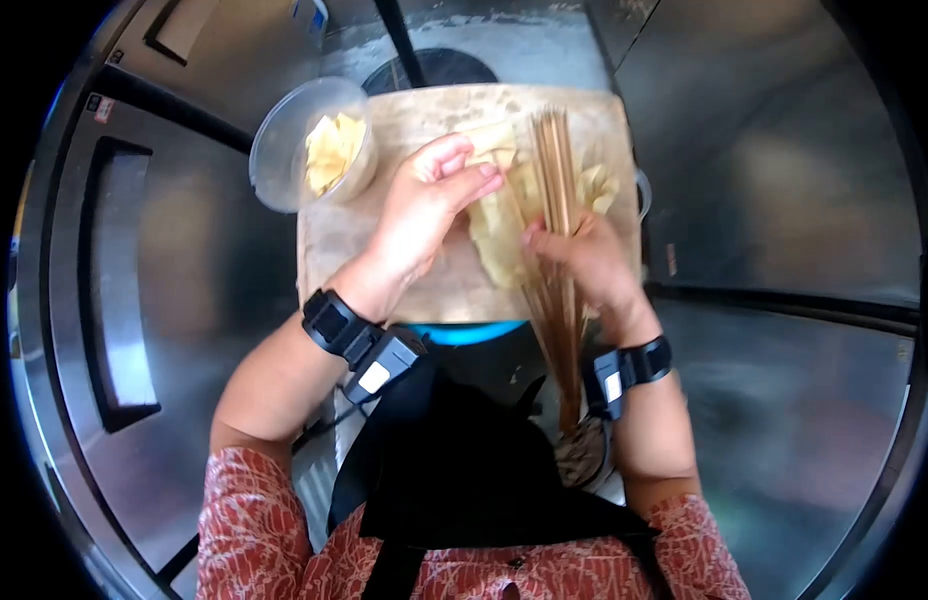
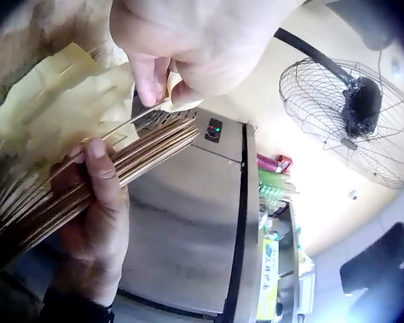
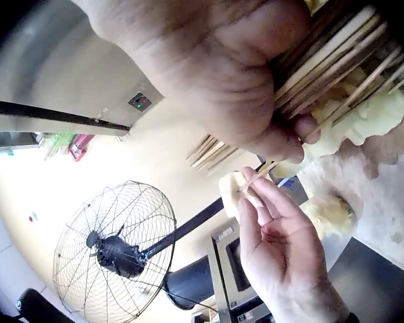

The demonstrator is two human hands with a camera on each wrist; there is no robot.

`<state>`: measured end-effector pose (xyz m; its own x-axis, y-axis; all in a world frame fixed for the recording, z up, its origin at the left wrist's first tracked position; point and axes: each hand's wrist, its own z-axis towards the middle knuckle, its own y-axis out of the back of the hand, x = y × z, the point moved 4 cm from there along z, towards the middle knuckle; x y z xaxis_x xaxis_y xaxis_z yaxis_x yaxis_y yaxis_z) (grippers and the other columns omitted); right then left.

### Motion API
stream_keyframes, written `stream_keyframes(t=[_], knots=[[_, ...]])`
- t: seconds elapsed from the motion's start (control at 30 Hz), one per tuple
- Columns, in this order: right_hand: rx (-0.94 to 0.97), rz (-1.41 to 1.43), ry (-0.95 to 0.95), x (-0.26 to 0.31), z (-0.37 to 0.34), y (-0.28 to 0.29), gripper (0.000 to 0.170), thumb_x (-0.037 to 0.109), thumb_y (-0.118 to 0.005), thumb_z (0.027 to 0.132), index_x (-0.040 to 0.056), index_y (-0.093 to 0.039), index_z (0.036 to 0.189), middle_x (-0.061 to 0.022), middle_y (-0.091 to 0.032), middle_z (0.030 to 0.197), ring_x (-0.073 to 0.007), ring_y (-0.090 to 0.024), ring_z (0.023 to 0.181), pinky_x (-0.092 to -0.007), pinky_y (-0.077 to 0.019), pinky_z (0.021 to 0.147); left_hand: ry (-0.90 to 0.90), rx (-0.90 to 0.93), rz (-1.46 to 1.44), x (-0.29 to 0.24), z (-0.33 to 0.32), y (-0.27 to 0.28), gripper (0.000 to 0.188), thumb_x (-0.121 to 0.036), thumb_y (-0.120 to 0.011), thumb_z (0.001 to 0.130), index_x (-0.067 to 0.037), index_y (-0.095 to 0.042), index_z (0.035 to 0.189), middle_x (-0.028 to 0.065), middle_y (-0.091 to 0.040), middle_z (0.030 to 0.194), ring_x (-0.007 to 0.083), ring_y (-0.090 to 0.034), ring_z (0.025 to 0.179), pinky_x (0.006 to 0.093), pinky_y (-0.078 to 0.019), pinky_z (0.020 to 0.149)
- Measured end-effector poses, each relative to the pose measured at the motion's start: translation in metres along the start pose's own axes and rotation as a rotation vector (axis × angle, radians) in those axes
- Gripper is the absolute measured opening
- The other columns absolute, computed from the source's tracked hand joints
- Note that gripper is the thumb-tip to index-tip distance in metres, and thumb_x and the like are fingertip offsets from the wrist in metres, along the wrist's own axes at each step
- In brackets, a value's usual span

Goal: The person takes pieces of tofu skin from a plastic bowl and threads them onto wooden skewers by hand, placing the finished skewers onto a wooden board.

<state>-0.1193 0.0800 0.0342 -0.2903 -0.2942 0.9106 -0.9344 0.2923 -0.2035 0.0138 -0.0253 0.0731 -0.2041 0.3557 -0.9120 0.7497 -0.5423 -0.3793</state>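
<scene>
Over the wooden board, my right hand [image 1: 589, 262] grips a thick bundle of wooden skewers [image 1: 554, 165]. One skewer [image 2: 124, 124] sticks out from the bundle, pinched between that hand's thumb and finger. Its tip meets a small folded piece of pale yellow tofu skin [image 3: 231, 194], which my left hand [image 1: 424, 205] pinches between thumb and fingers. In the right wrist view, the left hand [image 3: 286, 252] shows palm up around this piece. Flat sheets of tofu skin [image 1: 497, 245] lie on the board beneath the hands, partly hidden by the bundle.
A clear round tub [image 1: 276, 150] at the board's back left holds several folded yellow pieces [image 1: 334, 152]. The cutting board [image 1: 344, 265] has something blue [image 1: 464, 333] under its near edge. Steel cabinets [image 1: 774, 200] stand on both sides, and a fan [image 3: 118, 252] stands beyond.
</scene>
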Motion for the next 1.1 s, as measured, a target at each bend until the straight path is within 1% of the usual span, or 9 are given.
stream_keyframes(t=[0.1,0.23,0.4,0.53,0.57,0.67,0.7,0.83,1.1], knots=[[0.042,0.009,-0.029,0.003,-0.003,-0.003,0.013,0.006,-0.071,0.074,0.0047,-0.062,0.084,-0.0002,-0.062,0.077,-0.0065,-0.055,0.067,-0.0212,-0.0457,0.062,0.07,0.018,0.014,-0.007,-0.018,-0.005,0.025,0.0,-0.055,0.086,0.004,-0.052,0.111,0.0116,-0.059,0.108,0.0185,-0.059,0.1,0.0291,-0.0481,0.091],[0.102,-0.079,-0.039,0.002,0.0,-0.007,0.017,0.01,-0.073,0.073,0.0047,-0.062,0.086,-0.0017,-0.063,0.078,-0.0093,-0.057,0.069,-0.0236,-0.0473,0.067,-0.063,-0.195,-0.286,0.003,-0.045,-0.011,0.036,0.001,-0.052,0.087,0.007,-0.045,0.123,0.0156,-0.056,0.115,0.0223,-0.055,0.109,0.0318,-0.0459,0.095],[0.105,-0.115,-0.031,0.001,-0.002,-0.01,0.013,0.009,-0.07,0.076,0.0048,-0.062,0.085,0.0008,-0.061,0.077,-0.0063,-0.054,0.069,-0.0203,-0.0464,0.064,-0.113,-0.246,-0.243,0.019,-0.048,-0.003,0.039,0.0,-0.053,0.088,0.0,-0.046,0.126,0.0135,-0.055,0.119,0.0195,-0.056,0.107,0.0315,-0.0466,0.092],[0.099,-0.137,-0.05,0.002,-0.002,-0.005,0.015,0.01,-0.07,0.076,0.0041,-0.061,0.086,0.0008,-0.061,0.077,-0.0061,-0.053,0.07,-0.0216,-0.0465,0.064,-0.105,-0.201,-0.121,0.008,-0.026,-0.007,0.024,-0.004,-0.055,0.088,-0.002,-0.053,0.112,0.0092,-0.058,0.111,0.0157,-0.058,0.1,0.0277,-0.0478,0.087],[0.082,-0.125,-0.037,0.001,-0.001,-0.003,0.015,0.01,-0.07,0.076,0.0037,-0.061,0.087,0.0006,-0.061,0.077,-0.0061,-0.053,0.07,-0.0216,-0.0463,0.064,-0.113,-0.19,-0.13,0.005,-0.021,-0.013,0.017,-0.009,-0.057,0.088,-0.004,-0.055,0.104,0.0057,-0.061,0.101,0.0124,-0.058,0.095,0.0267,-0.0493,0.081],[0.039,-0.107,-0.004,0.0,-0.002,0.002,0.013,0.009,-0.069,0.077,0.0036,-0.061,0.086,0.0009,-0.061,0.077,-0.0057,-0.053,0.069,-0.0212,-0.0456,0.063,-0.005,-0.135,-0.218,0.013,0.003,-0.007,0.016,-0.011,-0.059,0.088,-0.005,-0.055,0.102,0.002,-0.061,0.092,0.0102,-0.059,0.089,0.0255,-0.0504,0.076],[0.034,-0.112,0.002,0.001,-0.002,0.002,0.011,0.008,-0.069,0.077,0.0044,-0.061,0.085,0.0015,-0.061,0.076,-0.0053,-0.053,0.068,-0.0206,-0.0451,0.062,-0.017,-0.159,-0.246,0.015,0.01,-0.007,0.012,-0.014,-0.06,0.088,-0.007,-0.056,0.097,-0.0007,-0.06,0.085,0.0069,-0.058,0.078,0.0222,-0.0486,0.067],[0.01,-0.116,-0.024,-0.005,0.003,0.004,0.01,0.006,-0.068,0.078,0.0042,-0.06,0.084,0.0014,-0.059,0.074,-0.0054,-0.052,0.065,-0.0202,-0.0442,0.06,0.008,-0.166,-0.156,0.029,0.023,-0.002,0.005,-0.012,-0.061,0.087,-0.01,-0.057,0.089,-0.0033,-0.059,0.083,0.001,-0.051,0.072,0.016,-0.0386,0.057],[-0.008,-0.142,-0.036,-0.008,0.003,0.001,0.009,0.005,-0.066,0.08,0.0034,-0.059,0.083,0.0002,-0.06,0.075,-0.0065,-0.053,0.066,-0.0211,-0.0448,0.062,0.089,-0.219,-0.26,0.021,0.026,0.004,0.008,-0.015,-0.06,0.088,-0.009,-0.055,0.089,-0.0031,-0.057,0.078,0.0018,-0.051,0.07,0.0173,-0.0394,0.057]])
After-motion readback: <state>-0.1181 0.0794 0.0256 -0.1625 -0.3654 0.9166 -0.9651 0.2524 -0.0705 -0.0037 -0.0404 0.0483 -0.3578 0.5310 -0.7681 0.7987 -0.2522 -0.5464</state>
